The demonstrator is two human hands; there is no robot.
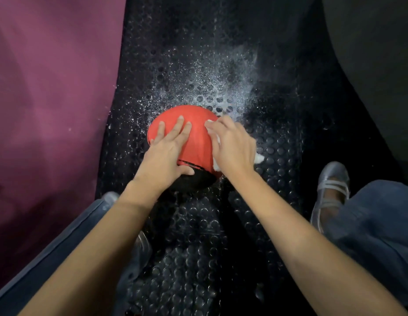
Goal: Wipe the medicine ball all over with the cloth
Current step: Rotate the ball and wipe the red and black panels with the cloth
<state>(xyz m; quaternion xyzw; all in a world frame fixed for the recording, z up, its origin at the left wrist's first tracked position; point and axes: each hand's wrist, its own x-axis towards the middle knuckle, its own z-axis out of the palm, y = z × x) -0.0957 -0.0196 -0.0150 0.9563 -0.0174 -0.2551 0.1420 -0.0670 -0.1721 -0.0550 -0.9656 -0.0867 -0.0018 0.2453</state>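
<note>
Squarely medicine ball (pixel 193 131) between both hands

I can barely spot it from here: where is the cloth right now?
The white cloth is under the right hand, pressed on the right side of the medicine ball; only scraps show.

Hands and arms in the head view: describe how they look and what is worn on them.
Both forearms are bare up to the bottom edge of the frame, with no sleeves in sight. The left hand and right hand wear no gloves, and no rings, watch or bracelets show on the fingers or wrists. The nails look short and unpainted, though motion blur softens the detail.
</note>
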